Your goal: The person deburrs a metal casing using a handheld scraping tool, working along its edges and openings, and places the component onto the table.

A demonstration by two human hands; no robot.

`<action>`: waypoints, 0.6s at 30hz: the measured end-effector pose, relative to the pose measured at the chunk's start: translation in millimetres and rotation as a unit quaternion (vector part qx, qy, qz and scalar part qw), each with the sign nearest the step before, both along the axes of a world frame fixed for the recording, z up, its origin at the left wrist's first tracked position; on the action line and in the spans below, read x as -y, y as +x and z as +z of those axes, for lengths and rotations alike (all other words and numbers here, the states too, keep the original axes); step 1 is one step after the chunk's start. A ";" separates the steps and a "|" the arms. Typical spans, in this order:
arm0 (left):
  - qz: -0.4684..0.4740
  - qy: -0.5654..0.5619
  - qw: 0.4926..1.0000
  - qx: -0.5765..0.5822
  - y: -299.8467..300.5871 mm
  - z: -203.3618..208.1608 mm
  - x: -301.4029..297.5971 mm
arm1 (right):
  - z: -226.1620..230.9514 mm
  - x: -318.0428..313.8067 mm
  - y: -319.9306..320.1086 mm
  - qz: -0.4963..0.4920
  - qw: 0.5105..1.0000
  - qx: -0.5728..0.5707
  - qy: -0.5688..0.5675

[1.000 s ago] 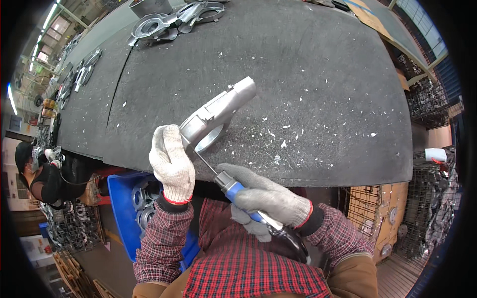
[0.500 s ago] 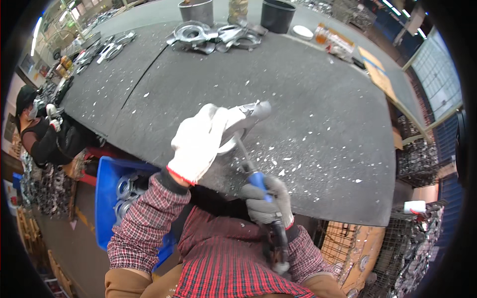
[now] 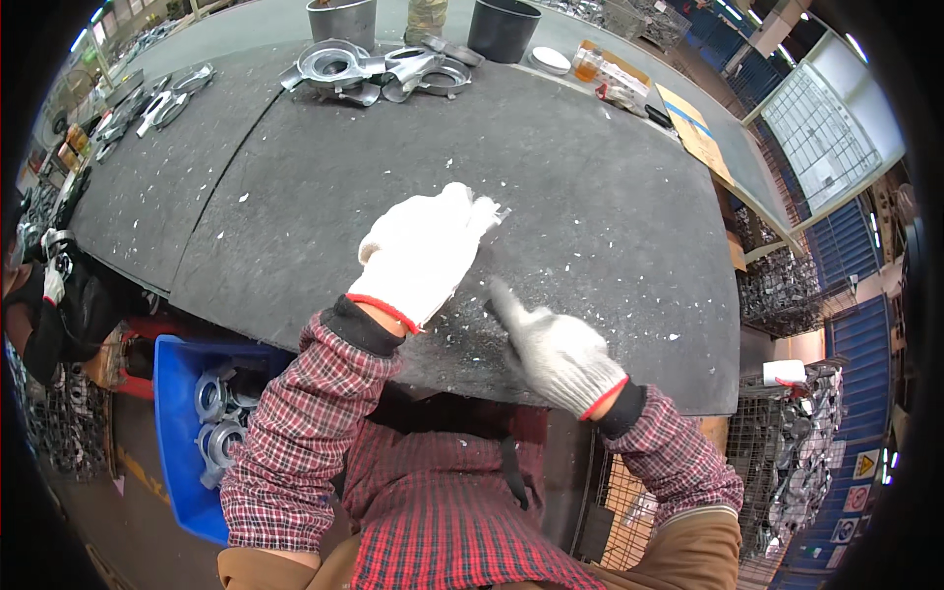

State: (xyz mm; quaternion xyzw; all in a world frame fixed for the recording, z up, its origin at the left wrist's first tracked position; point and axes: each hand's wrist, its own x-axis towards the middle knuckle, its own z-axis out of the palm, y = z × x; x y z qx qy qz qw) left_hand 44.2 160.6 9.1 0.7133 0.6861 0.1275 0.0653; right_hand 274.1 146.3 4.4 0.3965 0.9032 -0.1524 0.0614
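Observation:
My left hand (image 3: 429, 251), in a white knit glove with a red cuff edge, is over the dark table mat (image 3: 334, 265). Its fingers are together, and a small pale, shiny edge shows at their tips. What it belongs to is hidden by the glove. To the right and nearer me, my right hand (image 3: 562, 356), in a greyish-white glove, is low over the mat with the forefinger stretched out and no tool visible in it. The other fingers are partly hidden. Small pale metal chips (image 3: 472, 339) lie scattered about both hands.
Silvery metal castings (image 3: 339, 67) are piled at the mat's far edge, near a grey bucket (image 3: 344, 25) and a black bucket (image 3: 503, 29). A blue bin (image 3: 177, 433) with ring-shaped parts stands below left. Wire cages of parts (image 3: 787, 462) are at right; a co-worker sits far left.
The blue-handled tool has gone from my right hand, which has moved forward over the mat. The grey casting in my left hand no longer shows. The view has shifted right.

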 end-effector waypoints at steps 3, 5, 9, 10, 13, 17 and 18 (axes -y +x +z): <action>0.054 -0.004 0.998 0.035 -0.3 4.4 8.5 | 6.5 -5.5 4.1 -0.029 0.995 0.014 0.095; 0.032 0.002 0.999 0.038 -7.5 -1.6 18.5 | 4.7 -0.1 0.8 -0.031 0.999 0.022 0.018; 0.035 0.016 0.996 0.082 -0.6 11.2 40.1 | -21.1 -5.9 21.7 0.012 0.979 -0.105 -0.174; 0.061 0.024 0.990 0.126 -1.9 12.8 47.4 | -15.4 -9.3 17.7 0.023 0.942 -0.153 -0.299; -0.096 0.043 0.988 0.117 -34.8 18.9 62.7 | 1.2 4.6 26.1 -0.104 0.758 -0.216 -0.607; -0.044 -0.157 0.946 0.280 -45.0 10.2 44.0 | 3.1 37.7 59.7 -0.140 0.728 -0.249 -0.623; -0.082 -0.145 0.923 0.347 -49.8 -11.0 36.5 | -4.7 44.3 75.4 -0.145 0.747 -0.249 -0.599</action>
